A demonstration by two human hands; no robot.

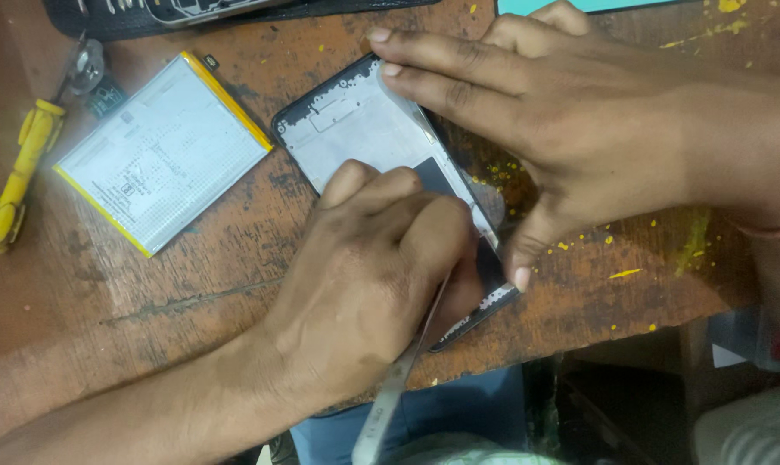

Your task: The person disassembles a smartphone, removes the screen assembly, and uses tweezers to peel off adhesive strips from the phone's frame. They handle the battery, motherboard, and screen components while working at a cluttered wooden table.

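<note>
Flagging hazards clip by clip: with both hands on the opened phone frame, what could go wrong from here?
1. The left hand holds a thin metal tool against the phone frame; a slip could gouge the frame or jab the right hand's thumb beside it.
2. The frame's lower end lies close to the table edge, so a hard push might slide it off.
3. The loose battery lies bare nearby; a stray tool could puncture it.

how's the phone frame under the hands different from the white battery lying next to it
The phone frame is black-edged, pinned under both hands and half hidden; the battery is white with yellow edges, untouched and in full view. The frame is longer, with cutouts; the battery is a plain slab. Both lie flat on the wooden table.
</note>
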